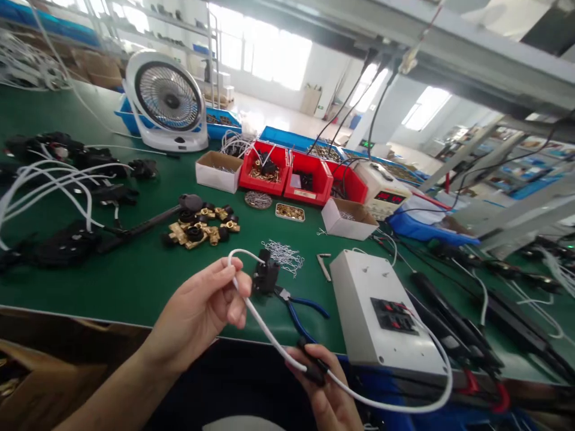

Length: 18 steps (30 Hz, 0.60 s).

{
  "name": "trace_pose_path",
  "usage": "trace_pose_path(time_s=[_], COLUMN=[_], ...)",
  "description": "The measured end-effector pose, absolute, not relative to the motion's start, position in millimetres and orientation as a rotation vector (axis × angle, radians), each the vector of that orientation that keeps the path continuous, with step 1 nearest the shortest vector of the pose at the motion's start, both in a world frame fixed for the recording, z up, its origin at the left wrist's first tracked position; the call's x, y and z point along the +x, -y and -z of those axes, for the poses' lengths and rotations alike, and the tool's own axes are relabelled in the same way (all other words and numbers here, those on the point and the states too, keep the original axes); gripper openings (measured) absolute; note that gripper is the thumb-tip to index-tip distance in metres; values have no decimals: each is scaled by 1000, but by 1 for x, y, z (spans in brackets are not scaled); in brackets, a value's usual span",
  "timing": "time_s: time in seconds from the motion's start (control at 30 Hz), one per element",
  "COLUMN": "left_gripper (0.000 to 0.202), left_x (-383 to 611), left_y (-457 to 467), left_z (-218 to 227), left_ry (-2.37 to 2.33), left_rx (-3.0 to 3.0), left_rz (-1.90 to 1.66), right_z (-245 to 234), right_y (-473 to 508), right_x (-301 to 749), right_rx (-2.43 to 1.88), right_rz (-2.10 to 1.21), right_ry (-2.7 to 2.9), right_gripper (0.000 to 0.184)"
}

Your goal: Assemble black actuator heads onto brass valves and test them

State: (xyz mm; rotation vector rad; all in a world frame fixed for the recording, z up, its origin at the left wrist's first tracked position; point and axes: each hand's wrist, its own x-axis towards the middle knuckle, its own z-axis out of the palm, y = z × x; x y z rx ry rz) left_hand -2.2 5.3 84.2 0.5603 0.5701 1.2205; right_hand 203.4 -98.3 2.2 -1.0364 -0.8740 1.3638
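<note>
My left hand (209,302) pinches a white cable (265,329) between thumb and fingers. The cable's upper end loops over to a small black housing (266,272) lying on the bench. Lower down, my right hand (330,386) is closed on a black sleeve-like fitting (314,374) around the cable; its exact kind cannot be made out. From there the cable curves right, up towards a grey box (386,311) with red and black terminals. Blue-handled pliers (296,308) lie between the housing and my right hand, beside several thin metal clips (285,256).
Brass fittings (202,227) with black caps are heaped left of centre, and black assemblies (67,239) with white cables lie farther left. Red bins (265,170), a white carton (349,219) and a fan (166,99) stand behind. A small L-shaped metal piece (323,267) lies near the grey box.
</note>
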Motion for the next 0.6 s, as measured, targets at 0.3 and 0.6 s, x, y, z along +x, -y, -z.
trace_pose_path(time_s=[0.3,0.6], left_gripper=[30,14], left_x=[-17,-1], left_y=[26,45], left_z=[-47,-40], left_ry=[-1131,-1308], left_rx=[667,2072], left_rz=[-954,-1066], right_z=[-6,0], right_y=[93,90], right_x=[202,204], right_rx=[-948,-991], right_rz=[-1440,-1443], right_ry=[774,719], right_gripper=[29,26])
